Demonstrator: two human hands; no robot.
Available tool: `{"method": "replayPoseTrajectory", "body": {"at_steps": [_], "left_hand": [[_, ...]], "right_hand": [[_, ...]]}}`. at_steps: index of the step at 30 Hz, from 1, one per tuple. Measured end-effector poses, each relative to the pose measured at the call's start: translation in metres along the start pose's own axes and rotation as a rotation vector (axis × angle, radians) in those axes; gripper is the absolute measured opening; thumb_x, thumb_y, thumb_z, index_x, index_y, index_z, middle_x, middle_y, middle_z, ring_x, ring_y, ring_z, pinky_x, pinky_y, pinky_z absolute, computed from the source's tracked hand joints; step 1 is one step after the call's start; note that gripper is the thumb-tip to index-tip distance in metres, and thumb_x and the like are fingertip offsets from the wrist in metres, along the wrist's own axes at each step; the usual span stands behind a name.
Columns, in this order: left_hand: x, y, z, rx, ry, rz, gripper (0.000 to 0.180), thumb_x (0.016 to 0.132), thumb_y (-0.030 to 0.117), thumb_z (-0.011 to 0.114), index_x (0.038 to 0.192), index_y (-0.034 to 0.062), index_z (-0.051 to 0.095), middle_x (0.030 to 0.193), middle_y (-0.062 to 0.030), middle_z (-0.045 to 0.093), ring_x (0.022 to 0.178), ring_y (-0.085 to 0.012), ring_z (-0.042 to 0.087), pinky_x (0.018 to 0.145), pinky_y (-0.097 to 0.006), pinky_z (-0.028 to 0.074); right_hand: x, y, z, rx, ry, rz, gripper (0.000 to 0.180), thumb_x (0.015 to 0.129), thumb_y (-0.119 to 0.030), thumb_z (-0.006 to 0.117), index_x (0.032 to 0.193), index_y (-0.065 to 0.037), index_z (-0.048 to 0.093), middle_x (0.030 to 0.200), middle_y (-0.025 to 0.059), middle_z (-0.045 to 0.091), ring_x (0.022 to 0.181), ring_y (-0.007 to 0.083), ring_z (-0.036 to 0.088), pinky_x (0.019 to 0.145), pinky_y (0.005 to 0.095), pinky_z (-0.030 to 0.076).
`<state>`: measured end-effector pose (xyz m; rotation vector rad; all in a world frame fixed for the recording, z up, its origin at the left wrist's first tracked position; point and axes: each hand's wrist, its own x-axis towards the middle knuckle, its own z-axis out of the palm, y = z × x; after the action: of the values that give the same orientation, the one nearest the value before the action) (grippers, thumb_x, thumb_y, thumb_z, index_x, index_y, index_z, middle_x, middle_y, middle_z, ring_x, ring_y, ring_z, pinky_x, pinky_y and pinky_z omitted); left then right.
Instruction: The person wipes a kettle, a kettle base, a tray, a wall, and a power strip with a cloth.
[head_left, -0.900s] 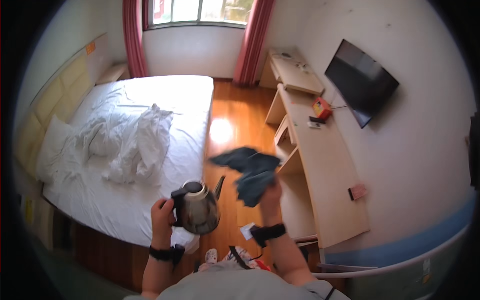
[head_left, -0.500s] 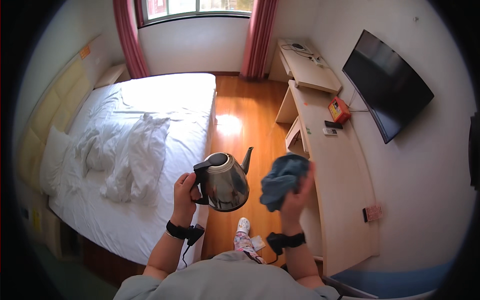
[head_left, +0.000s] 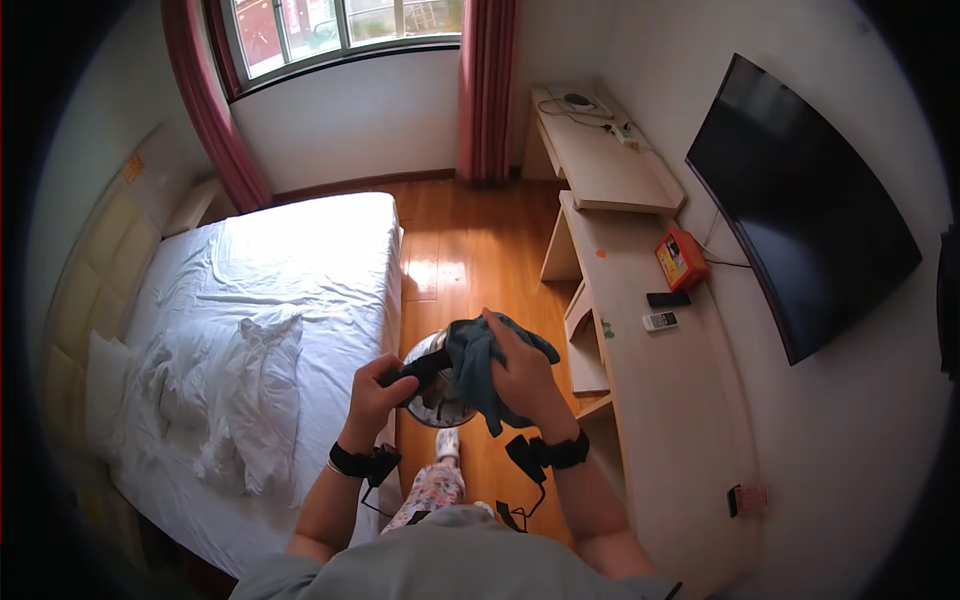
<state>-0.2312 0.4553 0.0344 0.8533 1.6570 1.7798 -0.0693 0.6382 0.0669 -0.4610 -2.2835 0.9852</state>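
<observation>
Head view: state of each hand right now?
Left hand: closed on the black handle of the shiny silver metal kettle.
Right hand: holding the crumpled dark blue-green cloth at the kettle.

Teal cloth (head_left: 476, 358); silver kettle (head_left: 440, 409), black handle (head_left: 432, 365); floral trousers (head_left: 433, 490).

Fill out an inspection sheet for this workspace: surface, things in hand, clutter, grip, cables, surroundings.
Surface: wooden floor below the hands; pale desk to the right.
Things in hand: shiny metal kettle, partly hidden by a blue-grey cloth.
Clutter: red box, black handheld item and pale remote on the desk.
Grip: left hand around the kettle's black handle; right hand on the cloth.
Cables: cord near the red box, by the wall; another on the desk's far, raised part.
Surroundings: bed with crumpled bedding, wall-mounted television, window, red curtains.
</observation>
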Motion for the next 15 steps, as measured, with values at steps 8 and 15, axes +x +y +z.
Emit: {"method": "replayPoseTrajectory", "body": {"at_steps": [8, 15], "left_hand": [[0.165, -0.019, -0.009, -0.466, 0.154, -0.139, 0.019, 0.094, 0.021, 0.06, 0.089, 0.003, 0.061, 0.06, 0.0067, 0.049, 0.043, -0.0012, 0.033, 0.039, -0.021, 0.023], [0.312, -0.032, -0.027, -0.652, 0.074, -0.038, 0.026, 0.096, 0.03, 0.056, 0.087, 0.0067, 0.058, 0.055, 0.0071, 0.043, 0.039, -0.0039, 0.033, 0.038, -0.022, 0.022]], "right_hand": [[0.122, 0.091, 0.015, -0.122, 0.095, -0.276, 0.054, 0.08, -0.016, 0.064, 0.133, -0.007, 0.053, 0.113, 0.0221, 0.065, 0.1, 0.0408, 0.064, 0.086, 0.0445, 0.053], [0.194, 0.149, -0.005, 0.218, 0.183, 0.068, 0.04, 0.09, -0.009, 0.054, 0.13, -0.004, 0.056, 0.113, 0.0176, 0.067, 0.103, 0.0301, 0.067, 0.089, 0.0343, 0.051]]}}
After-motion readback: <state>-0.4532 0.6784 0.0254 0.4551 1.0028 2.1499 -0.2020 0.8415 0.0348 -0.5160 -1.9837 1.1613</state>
